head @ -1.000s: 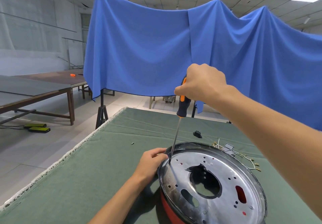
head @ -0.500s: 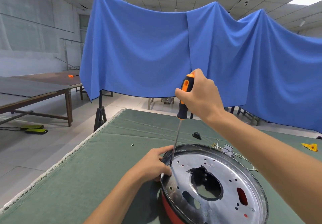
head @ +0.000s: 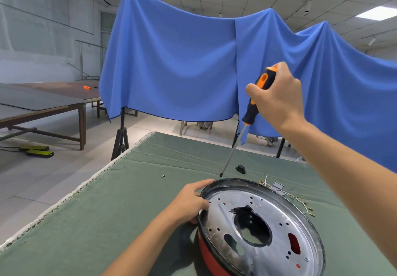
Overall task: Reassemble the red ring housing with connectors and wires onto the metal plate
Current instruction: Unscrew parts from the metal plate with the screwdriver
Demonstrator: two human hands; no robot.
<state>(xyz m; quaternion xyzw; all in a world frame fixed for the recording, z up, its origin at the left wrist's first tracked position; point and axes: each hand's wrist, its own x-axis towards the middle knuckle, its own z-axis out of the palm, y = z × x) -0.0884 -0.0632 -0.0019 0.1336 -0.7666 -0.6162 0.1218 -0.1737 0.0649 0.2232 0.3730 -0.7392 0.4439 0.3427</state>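
Screwdriver [head: 249, 112] lifted off one metal plate [head: 277, 215], two hands gripping

The left hand [head: 189, 202] grips the near-left rim of the metal plate [head: 277, 217], which sits on the red ring housing [head: 207, 254] on the green worktop [head: 107, 211]. The right hand [head: 277, 97] holds a screwdriver [head: 256, 97] tilted, tip just above the plate's far rim. Wires [head: 300, 203] lie beside the plate.

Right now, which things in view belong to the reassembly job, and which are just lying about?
In the job:
- metal plate, left hand gripping its rim
- red ring housing beneath it
- screwdriver in the right hand
- wires behind the plate

Lying about:
- small black part
- loose screw
- blue cloth
- far tables
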